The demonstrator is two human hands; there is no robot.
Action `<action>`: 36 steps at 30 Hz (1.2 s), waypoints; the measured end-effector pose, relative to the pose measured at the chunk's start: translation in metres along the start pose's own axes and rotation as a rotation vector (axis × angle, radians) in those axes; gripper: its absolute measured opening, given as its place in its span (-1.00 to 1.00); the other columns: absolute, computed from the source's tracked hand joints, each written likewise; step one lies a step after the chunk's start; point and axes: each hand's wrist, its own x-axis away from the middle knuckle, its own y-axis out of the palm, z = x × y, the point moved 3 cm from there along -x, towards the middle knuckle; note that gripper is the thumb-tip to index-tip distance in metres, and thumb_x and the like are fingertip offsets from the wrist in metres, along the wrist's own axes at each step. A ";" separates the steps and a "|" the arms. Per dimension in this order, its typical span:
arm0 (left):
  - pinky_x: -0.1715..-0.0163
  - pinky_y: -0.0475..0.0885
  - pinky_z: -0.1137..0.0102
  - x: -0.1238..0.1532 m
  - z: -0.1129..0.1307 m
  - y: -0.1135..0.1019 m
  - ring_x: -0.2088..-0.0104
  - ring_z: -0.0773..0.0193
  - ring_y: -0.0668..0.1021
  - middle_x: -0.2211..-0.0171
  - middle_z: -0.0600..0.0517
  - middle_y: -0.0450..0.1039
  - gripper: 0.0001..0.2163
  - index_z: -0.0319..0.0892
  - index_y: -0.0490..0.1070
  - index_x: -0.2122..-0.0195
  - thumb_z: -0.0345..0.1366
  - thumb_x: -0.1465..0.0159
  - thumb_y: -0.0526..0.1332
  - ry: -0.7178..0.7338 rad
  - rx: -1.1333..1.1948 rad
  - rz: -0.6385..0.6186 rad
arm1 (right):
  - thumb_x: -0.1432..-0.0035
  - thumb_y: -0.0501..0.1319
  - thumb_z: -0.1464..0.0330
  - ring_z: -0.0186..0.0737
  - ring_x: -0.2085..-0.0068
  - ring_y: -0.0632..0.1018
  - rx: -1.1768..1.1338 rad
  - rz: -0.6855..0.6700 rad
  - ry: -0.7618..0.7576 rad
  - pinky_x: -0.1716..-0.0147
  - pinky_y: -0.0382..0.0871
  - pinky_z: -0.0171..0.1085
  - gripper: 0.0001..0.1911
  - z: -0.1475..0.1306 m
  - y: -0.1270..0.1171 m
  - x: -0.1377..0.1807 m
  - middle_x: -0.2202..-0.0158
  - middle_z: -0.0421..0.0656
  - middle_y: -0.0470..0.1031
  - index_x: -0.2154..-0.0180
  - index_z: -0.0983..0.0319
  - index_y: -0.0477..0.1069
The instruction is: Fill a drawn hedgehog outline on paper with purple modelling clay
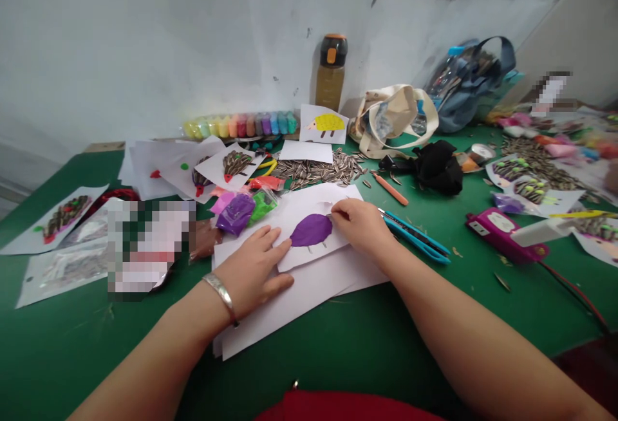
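A white sheet of paper [284,205] bears a flat, purple leaf-like body [311,230] with short legs drawn below it. It rests on a stack of blank paper [309,284]. My left hand [258,270] lies over the left side of the sheets, fingers spread, its fingertips close to the purple shape's left tip. At the shape's right end, the thumb and fingers of my right hand [360,224] are pinched together. Whatever is between those fingertips is too small to make out. Packs of purple clay [235,214] and green clay [261,205] sit just beyond my left hand.
Sunflower seeds [313,172] are heaped behind the paper. An orange stick [391,189] and blue tweezers-like tool [420,237] lie to the right, near a magenta glue gun [506,237]. Finished seed pictures [67,218] are at left; a bottle [331,73] and cloth bag [393,118] stand behind.
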 end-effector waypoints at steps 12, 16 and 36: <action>-0.20 0.15 -0.02 0.000 -0.001 -0.002 -0.25 -0.17 0.19 -0.23 -0.29 0.19 -0.49 -0.28 0.32 -0.14 -0.09 -0.24 0.18 -0.011 0.013 0.006 | -0.15 0.08 0.42 -0.20 0.28 0.47 0.008 -0.004 0.007 0.32 0.20 -0.29 -0.81 -0.001 -0.001 0.001 0.33 -0.16 0.53 0.39 0.18 0.47; -0.18 0.18 -0.03 0.000 -0.001 0.000 -0.23 -0.18 0.22 -0.21 -0.27 0.22 -0.49 -0.25 0.33 -0.13 -0.08 -0.22 0.19 -0.008 0.020 0.040 | -0.15 0.08 0.43 -0.20 0.28 0.47 0.011 -0.006 0.003 0.33 0.19 -0.29 -0.81 0.000 0.000 0.000 0.33 -0.16 0.53 0.39 0.18 0.47; -0.13 0.18 0.03 -0.007 0.014 0.002 -0.10 -0.15 0.30 -0.08 -0.26 0.28 -0.37 -0.26 0.24 -0.21 0.04 -0.22 0.18 -0.085 -0.045 0.162 | -0.15 0.09 0.43 -0.19 0.27 0.47 -0.002 0.014 -0.013 0.31 0.20 -0.29 -0.81 -0.001 0.000 0.001 0.32 -0.15 0.53 0.38 0.19 0.48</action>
